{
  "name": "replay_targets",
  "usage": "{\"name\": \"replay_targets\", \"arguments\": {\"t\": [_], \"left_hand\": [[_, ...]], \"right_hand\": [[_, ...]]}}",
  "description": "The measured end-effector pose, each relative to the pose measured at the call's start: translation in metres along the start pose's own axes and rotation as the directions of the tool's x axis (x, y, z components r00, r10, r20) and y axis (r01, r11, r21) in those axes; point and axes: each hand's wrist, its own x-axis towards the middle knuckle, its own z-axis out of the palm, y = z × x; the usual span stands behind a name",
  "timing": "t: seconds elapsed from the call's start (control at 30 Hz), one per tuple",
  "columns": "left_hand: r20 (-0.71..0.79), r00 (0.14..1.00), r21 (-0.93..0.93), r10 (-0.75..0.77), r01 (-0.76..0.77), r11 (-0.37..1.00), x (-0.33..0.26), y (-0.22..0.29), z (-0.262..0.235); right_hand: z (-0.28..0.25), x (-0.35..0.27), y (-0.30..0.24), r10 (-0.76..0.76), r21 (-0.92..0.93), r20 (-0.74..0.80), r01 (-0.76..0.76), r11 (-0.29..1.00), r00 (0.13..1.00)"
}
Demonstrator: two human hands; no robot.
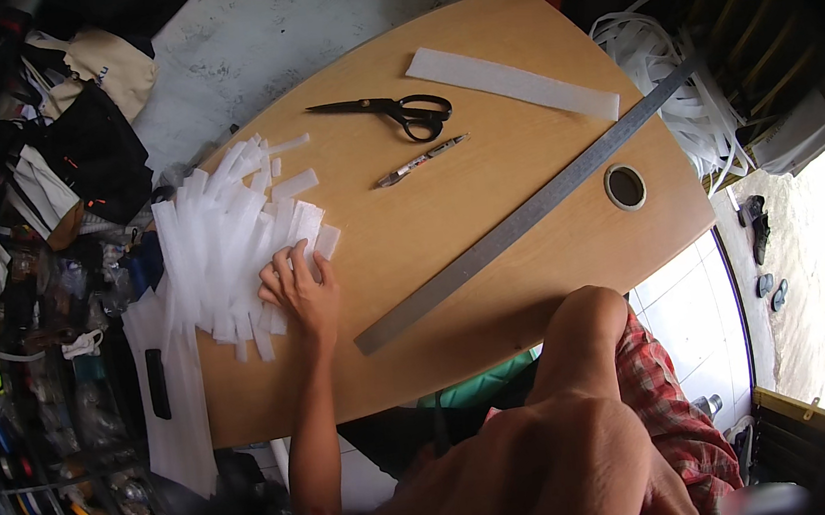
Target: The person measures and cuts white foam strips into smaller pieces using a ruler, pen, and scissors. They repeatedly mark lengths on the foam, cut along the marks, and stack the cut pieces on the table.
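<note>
Item: pile of flat, translucent white foam-like strips (220, 242). Location: left part of the tan wooden surface (503, 157). Long axis: most strips run near to far, fanned at uneven angles; a few short pieces lie loose beyond and to the right.

Item: left hand (302, 284), bare. Location: at the right, near edge of the pile, which lies beneath the fingers and spreads left and away from them. It is the nearer hand, its forearm lying crosswise to none of the strips but roughly along them.

Pose: forearm rising almost straight from the lower edge, back of hand up. Fingers bent, slightly apart, tips down on the strips; whether a strip is gripped cannot be told.

Item: right hand. Not made out; a bent bare limb and red plaid cloth (674, 401) fill the lower right.

Further items: black-handled scissors (382, 106), points leftward; slim pen (420, 162), just nearer; long grey metal ruler (528, 207), slanting away rightward; single wide white strip (513, 84), far side, its right end near the ruler; tangled white bands (715, 125), beyond the right edge.
</note>
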Motion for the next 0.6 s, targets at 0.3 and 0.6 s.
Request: {"name": "replay_targets", "arguments": {"t": [0.3,0.6], "left_hand": [[0.001,1.000,-0.008,0.025,-0.025,1.000,0.001,0.001,0.001],[0.020,0.999,-0.026,0.033,-0.033,0.999,-0.003,-0.011,-0.001]], "right_hand": [[0.000,0.000,-0.002,0.036,0.021,-0.026,-0.035,0.999,0.999],[-0.044,0.022,-0.025,0.385,-0.443,-0.023,-0.355,0.823,0.922]]}}
